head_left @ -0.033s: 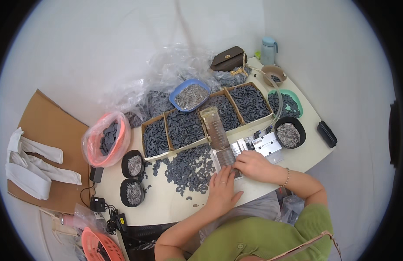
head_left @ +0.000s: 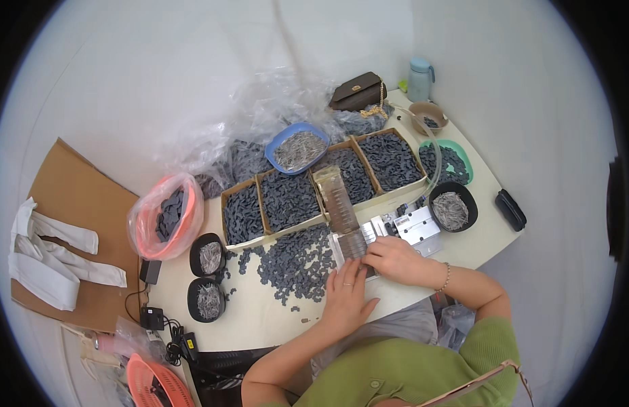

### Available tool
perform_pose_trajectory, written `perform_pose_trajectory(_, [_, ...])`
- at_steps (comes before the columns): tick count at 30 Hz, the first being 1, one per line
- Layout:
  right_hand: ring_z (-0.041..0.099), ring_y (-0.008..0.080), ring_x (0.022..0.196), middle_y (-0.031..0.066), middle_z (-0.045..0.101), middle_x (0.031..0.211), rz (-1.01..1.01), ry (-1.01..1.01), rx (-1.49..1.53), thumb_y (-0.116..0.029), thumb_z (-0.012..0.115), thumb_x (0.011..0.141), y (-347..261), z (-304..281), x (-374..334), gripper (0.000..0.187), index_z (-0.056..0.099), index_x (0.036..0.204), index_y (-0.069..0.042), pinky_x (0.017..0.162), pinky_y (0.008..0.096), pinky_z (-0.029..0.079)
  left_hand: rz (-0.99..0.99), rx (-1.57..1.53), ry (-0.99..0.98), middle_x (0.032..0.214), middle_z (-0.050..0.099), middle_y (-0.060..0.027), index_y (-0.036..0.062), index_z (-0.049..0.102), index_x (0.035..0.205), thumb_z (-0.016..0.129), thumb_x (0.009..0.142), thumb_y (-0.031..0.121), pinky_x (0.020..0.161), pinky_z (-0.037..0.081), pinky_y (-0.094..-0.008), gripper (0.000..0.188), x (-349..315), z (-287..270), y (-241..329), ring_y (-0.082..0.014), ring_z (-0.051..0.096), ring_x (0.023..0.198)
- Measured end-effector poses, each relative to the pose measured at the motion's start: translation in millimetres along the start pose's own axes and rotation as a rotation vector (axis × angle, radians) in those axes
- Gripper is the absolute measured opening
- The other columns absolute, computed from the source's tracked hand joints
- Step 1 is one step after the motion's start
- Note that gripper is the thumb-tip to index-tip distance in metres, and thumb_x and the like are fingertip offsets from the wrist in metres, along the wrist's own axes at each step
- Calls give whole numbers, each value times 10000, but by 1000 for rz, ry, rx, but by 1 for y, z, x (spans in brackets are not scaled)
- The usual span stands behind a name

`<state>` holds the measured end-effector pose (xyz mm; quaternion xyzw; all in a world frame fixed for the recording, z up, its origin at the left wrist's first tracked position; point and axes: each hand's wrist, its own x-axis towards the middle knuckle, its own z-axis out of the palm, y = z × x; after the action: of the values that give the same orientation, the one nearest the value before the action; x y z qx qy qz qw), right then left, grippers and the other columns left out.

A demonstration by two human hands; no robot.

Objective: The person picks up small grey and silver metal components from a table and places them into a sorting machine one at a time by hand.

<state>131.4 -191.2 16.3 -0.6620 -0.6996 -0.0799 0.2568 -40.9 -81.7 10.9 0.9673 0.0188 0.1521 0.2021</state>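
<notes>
My left hand (head_left: 348, 293) lies at the near end of a slotted metal fixture (head_left: 353, 245), fingers stretched forward onto it and the thumb spread aside. Beside it, my right hand (head_left: 397, 260) has its fingers bent and drawn together at the fixture's right side; whatever they pinch is hidden beneath them. A clear ribbed plastic tray (head_left: 338, 203) extends from the fixture toward the boxes. To the right sits a silver metal device (head_left: 416, 225) joined to a clear hose (head_left: 436, 163). Small dark grey plastic pieces (head_left: 297, 264) are strewn left of the fixture.
Behind stands a divided cardboard box (head_left: 265, 241) of grey pieces, with a blue tray (head_left: 271, 157) of metal pins on it. Black bowls (head_left: 472, 210) of pins flank the work. A lined pink basket (head_left: 143, 234) is left; a green tray (head_left: 469, 166) and black case (head_left: 510, 209) are right.
</notes>
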Motion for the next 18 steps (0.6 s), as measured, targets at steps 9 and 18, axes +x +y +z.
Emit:
perform_pose_trajectory(9, [549, 207, 967, 66, 587, 1052, -63, -70, -194, -114, 539, 780, -20, -5, -14, 328, 617, 1081, -10, 808, 320, 437, -171, 230, 233, 1358, 408, -236, 34, 547, 1215, 782, 689, 251, 1028, 265, -533, 615, -3, -82, -100, -407, 369, 1270])
perform_pose_trajectory(18, [508, 277, 1100, 102, 576, 1122, 13, 33, 28, -39, 607, 693, 16, -17, 31, 359, 661, 1046, -78, 888, 429, 384, -631, 366, 151, 960, 643, -211, 7, 693, 882, 695, 756, 122, 798, 487, -430, 170, -41, -155, -240, -364, 615, 919])
